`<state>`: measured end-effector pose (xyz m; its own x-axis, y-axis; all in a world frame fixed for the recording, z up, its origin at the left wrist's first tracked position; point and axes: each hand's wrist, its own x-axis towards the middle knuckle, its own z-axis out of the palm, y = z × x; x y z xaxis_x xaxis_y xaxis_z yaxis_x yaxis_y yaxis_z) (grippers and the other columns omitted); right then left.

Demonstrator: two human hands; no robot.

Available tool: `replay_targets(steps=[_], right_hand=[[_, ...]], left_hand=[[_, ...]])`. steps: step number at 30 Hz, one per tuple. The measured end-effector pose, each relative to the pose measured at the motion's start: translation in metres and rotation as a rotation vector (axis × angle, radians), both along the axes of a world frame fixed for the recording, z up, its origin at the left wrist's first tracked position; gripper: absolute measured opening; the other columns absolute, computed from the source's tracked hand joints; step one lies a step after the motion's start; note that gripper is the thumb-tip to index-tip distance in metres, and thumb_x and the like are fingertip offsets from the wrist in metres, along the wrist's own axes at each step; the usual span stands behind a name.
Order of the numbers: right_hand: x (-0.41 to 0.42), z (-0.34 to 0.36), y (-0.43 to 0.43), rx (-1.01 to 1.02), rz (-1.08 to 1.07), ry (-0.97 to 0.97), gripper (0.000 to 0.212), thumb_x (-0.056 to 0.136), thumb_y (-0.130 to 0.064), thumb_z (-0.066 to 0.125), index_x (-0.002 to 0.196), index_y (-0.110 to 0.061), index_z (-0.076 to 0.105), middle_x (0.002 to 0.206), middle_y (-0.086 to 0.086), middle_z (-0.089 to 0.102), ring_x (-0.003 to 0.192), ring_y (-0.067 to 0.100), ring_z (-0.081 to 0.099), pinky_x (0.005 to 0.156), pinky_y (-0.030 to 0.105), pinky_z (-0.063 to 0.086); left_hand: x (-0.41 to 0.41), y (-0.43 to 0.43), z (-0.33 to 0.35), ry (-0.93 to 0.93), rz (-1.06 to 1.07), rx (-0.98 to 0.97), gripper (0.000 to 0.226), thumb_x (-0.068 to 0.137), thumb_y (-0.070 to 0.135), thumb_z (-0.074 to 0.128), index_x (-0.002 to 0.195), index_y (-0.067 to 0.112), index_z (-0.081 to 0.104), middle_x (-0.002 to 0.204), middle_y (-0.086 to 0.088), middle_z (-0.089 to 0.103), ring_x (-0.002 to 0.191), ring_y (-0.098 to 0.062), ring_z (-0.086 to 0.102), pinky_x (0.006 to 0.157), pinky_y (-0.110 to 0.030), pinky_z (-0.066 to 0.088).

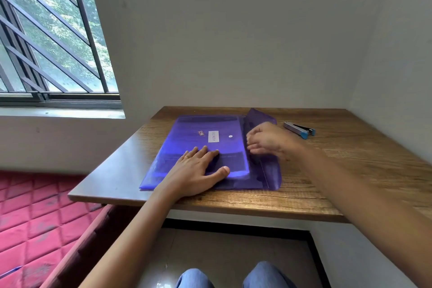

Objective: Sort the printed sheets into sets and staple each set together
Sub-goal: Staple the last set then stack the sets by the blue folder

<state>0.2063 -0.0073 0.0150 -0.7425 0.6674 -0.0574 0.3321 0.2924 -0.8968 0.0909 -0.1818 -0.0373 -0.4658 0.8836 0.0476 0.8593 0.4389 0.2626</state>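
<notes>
Left grip [198, 170] flat, fingers straight, pins purple folder [198, 124] to counter [350, 159] against sliding. Right grip [266, 140] curled at open flap [261, 119], blurred; hold unclear. Printed sheets [233, 161] inside folder; stapler [300, 130] parked near, right.

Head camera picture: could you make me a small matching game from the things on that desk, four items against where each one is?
1 stapler
2 purple folder
3 left hand
4 right hand

A pressed flat on the folder
B at the folder's open flap
C far right of the table, untouched
D mid-table, flap open

Pairs: 1-C, 2-D, 3-A, 4-B
</notes>
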Motion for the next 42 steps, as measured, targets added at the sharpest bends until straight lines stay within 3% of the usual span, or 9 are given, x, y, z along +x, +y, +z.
replay_targets(steps=[3,5,9,12,20,25,28,36,42], right_hand=[[0.008,0.002,0.012,0.736,-0.15,-0.037,0.027,0.087,-0.013,0.065,0.113,-0.008,0.062,0.114,0.007,0.062,0.106,0.02,0.057,0.09,0.026,0.042],[0.014,0.003,0.019,0.874,-0.223,-0.088,0.048,0.084,-0.02,0.069,0.127,-0.008,0.052,0.124,0.008,0.053,0.117,0.024,0.048,0.095,0.031,0.038],[0.019,0.002,0.032,0.604,-0.203,-0.07,0.056,0.079,-0.012,0.073,0.128,-0.003,0.048,0.119,0.011,0.058,0.101,0.02,0.055,0.076,0.026,0.042],[0.015,0.0,0.033,0.445,-0.126,0.016,0.048,0.082,-0.01,0.068,0.126,-0.006,0.051,0.111,0.006,0.061,0.099,0.017,0.059,0.085,0.033,0.052],[-0.011,-0.017,0.032,0.523,0.12,-0.034,0.03,0.086,-0.02,0.066,0.116,-0.017,0.064,0.107,-0.001,0.064,0.101,0.013,0.061,0.087,0.023,0.047],[-0.019,-0.021,0.034,0.588,0.16,-0.087,0.028,0.089,-0.023,0.062,0.117,-0.018,0.067,0.109,0.0,0.067,0.1,0.012,0.061,0.085,0.019,0.043],[-0.022,-0.021,0.036,0.673,0.234,-0.18,0.031,0.093,-0.023,0.055,0.123,-0.023,0.064,0.114,0.0,0.066,0.099,0.012,0.058,0.08,0.022,0.039],[-0.026,-0.034,0.039,0.748,0.292,-0.21,0.039,0.096,-0.018,0.046,0.134,-0.025,0.054,0.125,0.005,0.051,0.112,0.015,0.047,0.088,0.019,0.03],[-0.032,-0.035,0.039,0.802,0.289,-0.226,0.039,0.095,-0.014,0.045,0.131,-0.023,0.058,0.122,0.007,0.05,0.116,0.019,0.045,0.091,0.019,0.027]], left_hand=[[0.004,0.003,0.002,0.022,0.006,-0.045,0.078,0.089,0.074,0.027,0.154,0.034,0.014,0.163,-0.001,0.008,0.15,-0.023,0.002,0.12,-0.036,0.003],[0.011,0.007,0.004,0.055,0.02,-0.089,0.08,0.087,0.076,0.026,0.154,0.034,0.012,0.163,-0.003,0.007,0.149,-0.027,0.004,0.12,-0.039,0.005],[0.02,0.021,0.013,0.08,0.034,-0.108,0.079,0.087,0.076,0.025,0.154,0.036,0.013,0.163,-0.002,0.003,0.149,-0.031,0.005,0.119,-0.046,0.008],[0.024,0.037,0.013,0.049,-0.063,-0.087,0.073,0.092,0.071,0.023,0.154,0.035,0.012,0.163,0.003,-0.003,0.149,-0.025,-0.008,0.119,-0.05,-0.005],[0.025,0.052,0.003,0.015,-0.092,-0.073,0.061,0.098,0.059,0.02,0.154,0.035,0.016,0.162,0.009,0.008,0.15,-0.018,0.003,0.12,-0.045,-0.003],[-0.001,0.05,0.019,-0.125,-0.108,0.062,0.04,0.099,0.03,0.042,0.138,0.028,0.051,0.139,0.0,0.054,0.128,-0.02,0.046,0.104,-0.027,0.033],[-0.014,0.05,0.027,-0.09,-0.072,0.131,0.027,0.098,0.025,0.048,0.12,0.019,0.064,0.118,-0.003,0.066,0.112,-0.021,0.055,0.089,-0.024,0.036],[-0.028,0.062,0.013,0.007,0.015,-0.022,0.062,0.101,0.046,0.036,0.15,0.009,0.026,0.157,-0.013,0.026,0.147,-0.025,0.016,0.119,-0.036,0.01],[-0.032,0.066,0.001,0.044,0.022,-0.062,0.067,0.101,0.051,0.026,0.155,0.014,0.013,0.163,-0.004,0.007,0.15,-0.018,0.001,0.121,-0.035,0.0]])
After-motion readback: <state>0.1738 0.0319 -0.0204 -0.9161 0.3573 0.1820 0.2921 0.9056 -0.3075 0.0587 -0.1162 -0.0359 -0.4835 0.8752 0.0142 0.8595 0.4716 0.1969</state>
